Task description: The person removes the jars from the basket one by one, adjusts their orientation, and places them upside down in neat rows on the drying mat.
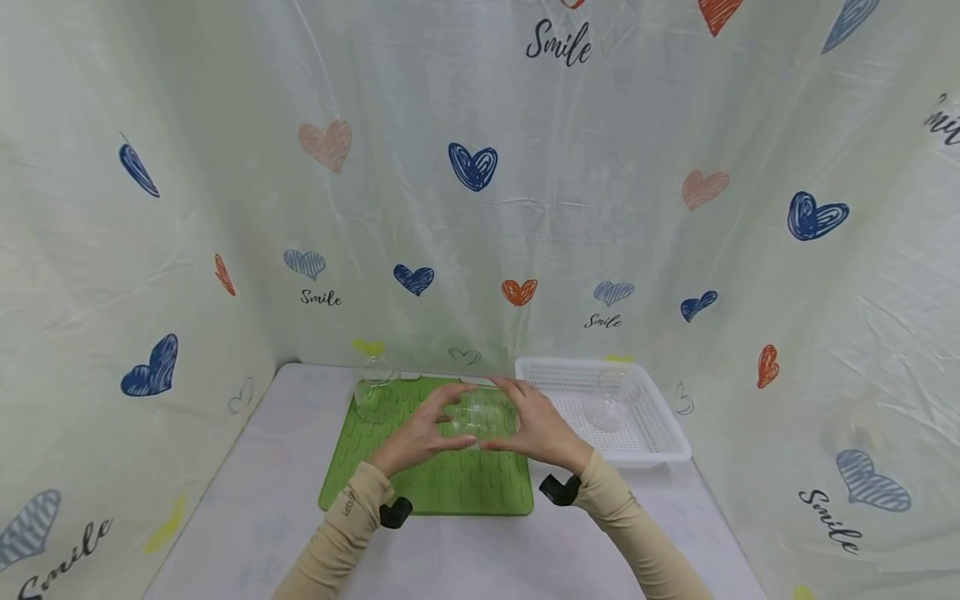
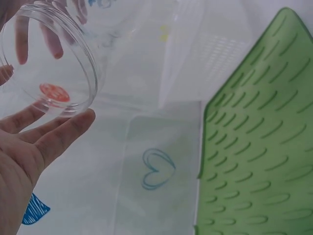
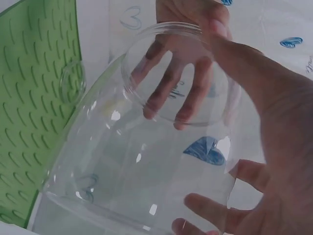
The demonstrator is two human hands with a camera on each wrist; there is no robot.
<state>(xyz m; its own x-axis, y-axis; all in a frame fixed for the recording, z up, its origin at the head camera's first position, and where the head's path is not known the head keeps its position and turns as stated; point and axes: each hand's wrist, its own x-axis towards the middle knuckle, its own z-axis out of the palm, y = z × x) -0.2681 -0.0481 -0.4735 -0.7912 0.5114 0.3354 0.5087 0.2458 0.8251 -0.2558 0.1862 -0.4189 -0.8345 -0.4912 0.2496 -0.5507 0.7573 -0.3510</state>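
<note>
A clear, wide-necked jar is held sideways above the green mat, between both hands. My left hand grips the neck end, its fingers and thumb spread around the rim. In the left wrist view the round rim of the jar shows beside the left fingers. My right hand holds the jar's body from the other side. Through the jar in the right wrist view, several left fingers are visible at the neck, and the right fingertips touch the wall.
A second clear vessel stands at the back left of the ridged green mat. Inside the white perforated basket at the right lies another clear item. A curtain printed with hearts surrounds the white table.
</note>
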